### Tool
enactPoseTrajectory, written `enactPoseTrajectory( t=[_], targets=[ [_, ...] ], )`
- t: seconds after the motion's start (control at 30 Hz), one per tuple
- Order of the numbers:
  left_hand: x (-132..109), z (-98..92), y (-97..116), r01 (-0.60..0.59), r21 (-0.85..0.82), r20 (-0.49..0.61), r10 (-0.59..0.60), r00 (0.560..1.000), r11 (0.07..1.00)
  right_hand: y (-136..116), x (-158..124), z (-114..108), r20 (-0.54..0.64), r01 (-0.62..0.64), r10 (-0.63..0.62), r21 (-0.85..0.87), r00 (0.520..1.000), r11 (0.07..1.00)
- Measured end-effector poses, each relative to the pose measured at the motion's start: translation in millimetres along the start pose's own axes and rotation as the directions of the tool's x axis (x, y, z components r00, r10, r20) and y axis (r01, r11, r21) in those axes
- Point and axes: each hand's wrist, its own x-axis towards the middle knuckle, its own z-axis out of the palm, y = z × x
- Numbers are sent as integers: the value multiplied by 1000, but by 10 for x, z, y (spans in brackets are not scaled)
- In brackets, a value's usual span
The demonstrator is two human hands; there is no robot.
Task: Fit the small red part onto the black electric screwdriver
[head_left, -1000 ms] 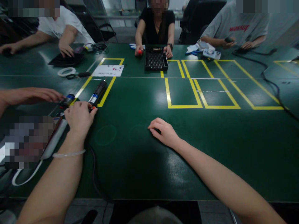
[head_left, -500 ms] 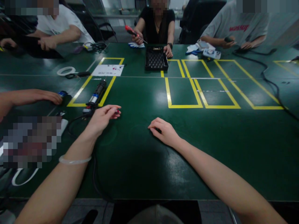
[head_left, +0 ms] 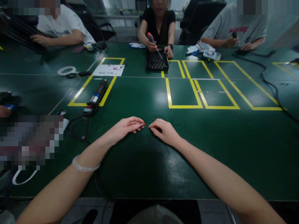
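Low over the green table, my left hand pinches a small red-orange piece between thumb and fingertips; its exact kind is too small to tell. Just to its right rests my right hand, side down on the tabletop, thumb and fingers curled together. Whatever may be between those fingertips is hidden. A narrow gap separates the two hands. Behind my left hand lies a black electric screwdriver with a blue and white band, its black cable looping toward me.
Yellow tape outlines mark the table. A white sheet with small parts lies beyond the screwdriver. Opposite, a person holds a red-and-black screwdriver over a black tray. Cable rolls sit left; a black cable runs right.
My left hand has moved right and toward me, from beside the electric screwdriver to near my right hand, carrying the small piece. My right hand has stayed put. A co-worker's hand at left has drawn back.
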Motion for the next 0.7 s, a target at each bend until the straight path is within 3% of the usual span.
enactPoseTrajectory(
  t=[0.17,0.37,0.7],
  targets=[
    [-19,77,34,4,23,78,-5,997,1000,-11,3,1,21,-53,52,67,998,996],
    [-17,151,8,-26,-60,104,32,994,998,-25,10,-5,68,-3,-1,55,998,998],
    [25,138,-94,7,-91,143,6,990,996,-4,-6,21,30,12,-14,69,999,998]
  ],
)
